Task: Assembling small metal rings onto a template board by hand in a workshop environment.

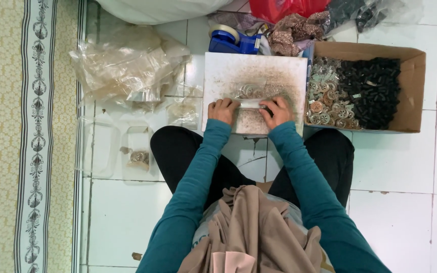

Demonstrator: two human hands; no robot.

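Observation:
My left hand (pixel 223 110) and my right hand (pixel 276 111) rest on a white speckled board (pixel 255 71) on the tiled floor. Between them they pinch a small clear plastic bag (pixel 250 104) lying flat on the board. Just beyond the bag lies a small heap of round metal rings (pixel 251 91). Both wrists are in teal sleeves. What is inside the bag is too small to tell.
A cardboard box (pixel 414 86) to the right holds silvery round pieces (pixel 324 96) and black parts (pixel 373 91). A blue tape dispenser (pixel 231 40) sits behind the board. Crumpled clear bags (pixel 127 71) and flat bags (pixel 137 154) lie left, by a patterned mat (pixel 26 136).

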